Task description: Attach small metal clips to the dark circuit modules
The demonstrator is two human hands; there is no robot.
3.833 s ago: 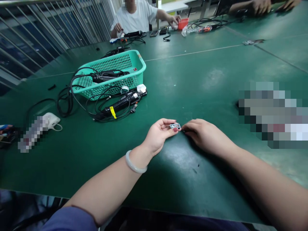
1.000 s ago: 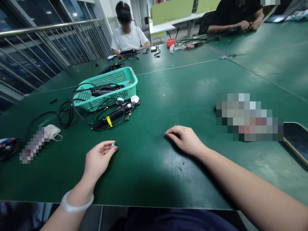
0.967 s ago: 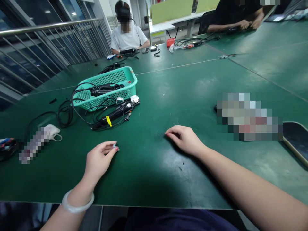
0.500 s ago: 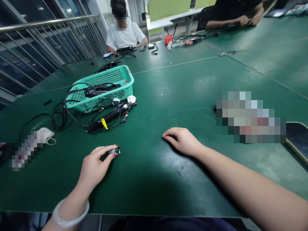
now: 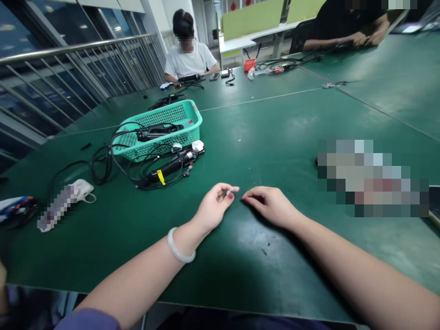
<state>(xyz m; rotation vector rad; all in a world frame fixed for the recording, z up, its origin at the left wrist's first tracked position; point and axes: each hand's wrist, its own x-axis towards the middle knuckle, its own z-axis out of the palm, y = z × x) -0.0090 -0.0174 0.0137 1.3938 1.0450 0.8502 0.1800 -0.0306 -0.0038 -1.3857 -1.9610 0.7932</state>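
Observation:
My left hand is closed in a pinch just left of my right hand, a white bangle on its wrist. Between its thumb and fingers shows a pale bit of a small silver-and-black part; the fingers hide most of it. My right hand rests on the green tabletop, thumb and fingertips drawn together. Whether anything sits in that pinch is hidden. A narrow gap separates the fingertips of the two hands.
A teal basket with black cabled tools stands at left. Before it lies a black corded tool with a yellow tag. A white-cased item lies further left, a blurred-out item at right. Two people sit across the table.
My left hand has swung right, from in front of the basket to beside my right hand, carrying the small part. The view has shifted slightly; my right hand stays on the table.

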